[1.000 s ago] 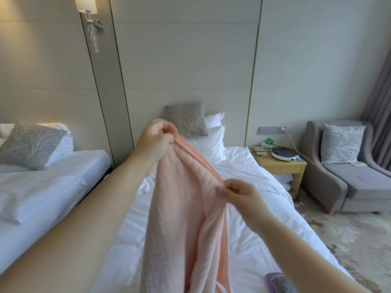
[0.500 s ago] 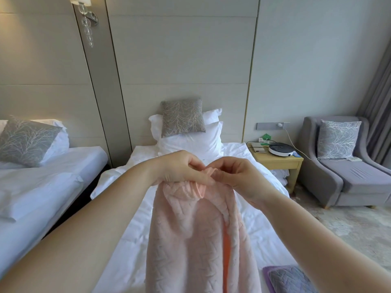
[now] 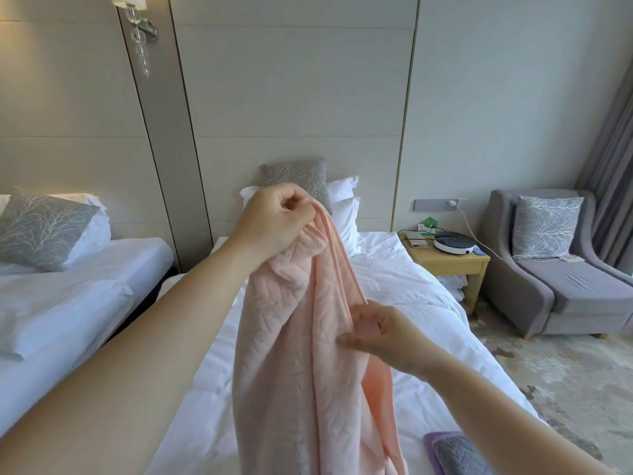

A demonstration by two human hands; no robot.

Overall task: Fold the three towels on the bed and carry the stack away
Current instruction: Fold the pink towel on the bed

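above the white bed (image 3: 394, 286), my left hand (image 3: 270, 222) grips the top of the pink towel (image 3: 291, 354) while my right hand (image 3: 380, 334) pinches its hanging edge lower down; i'd run that hand along the edge to find the corner before folding.

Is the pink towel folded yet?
Not folded: the pink towel hangs bunched from the left hand, right hand pinching an edge lower down.

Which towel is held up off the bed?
The pink towel, held by both the left hand and right hand; the grey towel and purple towel lie on the bed.
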